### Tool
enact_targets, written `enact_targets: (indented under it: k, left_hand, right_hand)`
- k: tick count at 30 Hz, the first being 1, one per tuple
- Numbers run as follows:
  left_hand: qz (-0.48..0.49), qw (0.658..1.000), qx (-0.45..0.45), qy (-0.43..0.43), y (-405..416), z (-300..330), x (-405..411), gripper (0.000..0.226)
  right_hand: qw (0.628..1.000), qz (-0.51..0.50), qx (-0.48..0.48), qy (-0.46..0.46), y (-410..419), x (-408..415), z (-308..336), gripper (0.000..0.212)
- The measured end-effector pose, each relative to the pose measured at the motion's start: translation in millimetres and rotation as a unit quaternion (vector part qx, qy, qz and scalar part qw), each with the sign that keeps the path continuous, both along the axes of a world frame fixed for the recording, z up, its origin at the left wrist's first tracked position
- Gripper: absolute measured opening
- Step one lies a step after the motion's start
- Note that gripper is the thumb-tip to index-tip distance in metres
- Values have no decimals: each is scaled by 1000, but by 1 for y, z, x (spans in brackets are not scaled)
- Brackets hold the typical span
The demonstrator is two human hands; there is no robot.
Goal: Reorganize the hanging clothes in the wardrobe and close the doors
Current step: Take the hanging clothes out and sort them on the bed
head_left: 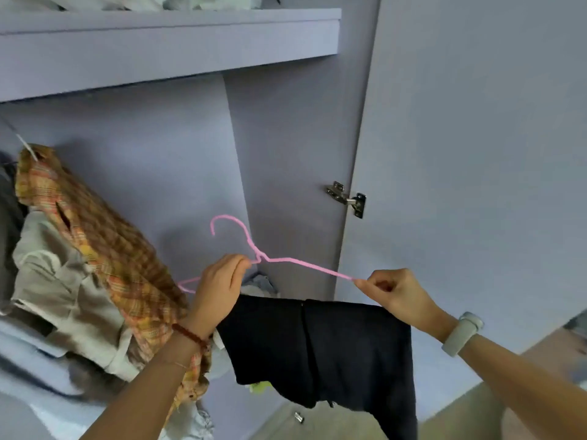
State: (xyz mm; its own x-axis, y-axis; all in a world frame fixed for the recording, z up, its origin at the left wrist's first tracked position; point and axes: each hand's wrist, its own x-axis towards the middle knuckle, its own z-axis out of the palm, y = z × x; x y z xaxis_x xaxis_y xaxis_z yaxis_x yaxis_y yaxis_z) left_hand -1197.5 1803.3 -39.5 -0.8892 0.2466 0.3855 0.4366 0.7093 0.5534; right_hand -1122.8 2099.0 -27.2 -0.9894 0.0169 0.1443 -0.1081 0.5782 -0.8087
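- In front of the open wardrobe [286, 154], between the two raised hands, a pink wire hanger [305, 265] is held out in the air; a dark garment [317, 350] is draped over its bottom bar and hangs down beneath both wrists.
- The left hand [219, 287] has its grip clamped on the hanger at the neck, thumb and fingers pinched just under the twist; the right hand [397, 292] has its grip pinched on the tip of the right shoulder, fingers curled in.
- The hanger looks thin and light, likely springy and easily bent; its coating seems smooth, so the cloth may slide along the bar if it tips.
- The garment is soft and limp, folded over the bar with two hanging halves; most of the weight is probably there, though it appears modest.
- The best holds seem to be the ones in use, neck for control and shoulder tip for levelling; to hang it, I judge the neck alone should do.
- The long axis runs left to right, sloping down towards the right hand; the hook [222, 222] rises at upper left, its open end curling leftward and down.
- At left, a plaid shirt [104, 249] and a pale garment [54, 281] hang inside; the rail itself is not visible.
- The right door [476, 154] stands open on its hinge [347, 198]; a shelf [158, 42] runs above.
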Motion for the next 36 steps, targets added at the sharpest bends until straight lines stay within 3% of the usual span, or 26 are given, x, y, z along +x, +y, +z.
enact_targets:
  k: [5, 7, 12, 15, 19, 27, 30, 33, 36]
  left_hand:
    - [-148, 984, 12, -100, 62, -33, 45, 18]
    - [-225, 965, 32, -131, 91, -35, 68, 19]
    - [-371, 891, 57, -257, 177, -27, 127, 11]
    - [-423, 862, 63, -274, 227, -17, 156, 18]
    - [-471, 834, 67, -281, 298, 0, 181, 17]
    - [-483, 806, 37, -340, 469, 11, 242, 16]
    - [-493, 818, 3, -297, 533, 12, 258, 18]
    - [-513, 844, -41, -149, 593, 17, 266, 18]
    - [-503, 863, -24, -35, 649, 19, 267, 18]
  right_hand:
    - [964, -105, 239, 40, 70, 79, -26, 39]
    - [946, -162, 276, 45, 92, 115, -37, 34]
    - [920, -266, 284, 47, 145, 208, -63, 65]
    - [887, -364, 284, 29, 171, 254, -69, 47]
    - [837, -474, 273, 33, 212, 301, -66, 41]
    - [757, -613, 223, 22, 331, 377, -70, 20]
    - [734, -648, 203, -10, 368, 404, -82, 17]
    - [717, -673, 179, -33, 395, 424, -87, 25]
    - [730, -660, 169, -42, 419, 437, -81, 30]
